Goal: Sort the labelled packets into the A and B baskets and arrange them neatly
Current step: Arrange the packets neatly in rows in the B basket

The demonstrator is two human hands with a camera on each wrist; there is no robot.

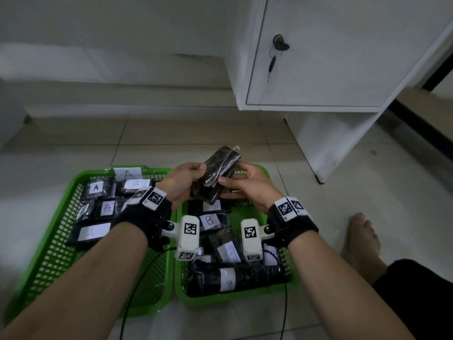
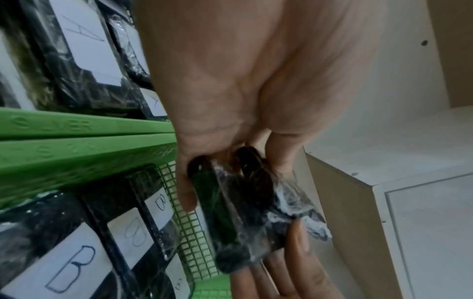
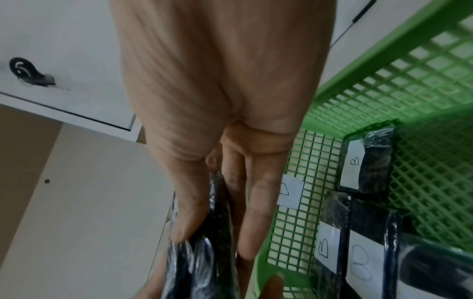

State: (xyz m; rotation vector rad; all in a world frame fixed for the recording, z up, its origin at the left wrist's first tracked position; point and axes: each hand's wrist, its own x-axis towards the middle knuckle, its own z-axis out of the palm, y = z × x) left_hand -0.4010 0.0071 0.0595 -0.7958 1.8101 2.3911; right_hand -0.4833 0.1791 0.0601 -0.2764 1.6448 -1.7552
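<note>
Two green mesh baskets sit side by side on the floor: basket A (image 1: 49,256) on the left holds several dark packets with white A labels (image 1: 107,207), basket B (image 1: 267,173) on the right holds several with B labels (image 1: 210,220). Above the far end of basket B, both hands hold a small stack of dark packets (image 1: 218,173) on edge. My left hand (image 1: 188,177) grips its left side; my right hand (image 1: 241,182) pinches its right side. The left wrist view shows the stack (image 2: 245,212) between thumb and fingers; the right wrist view shows it (image 3: 204,252) under the thumb.
A white cabinet (image 1: 326,57) with a key in its lock stands beyond the baskets at the right. A bare foot (image 1: 362,239) rests on the tiled floor right of basket B. Black cables run from the wrist cameras across the baskets' near ends.
</note>
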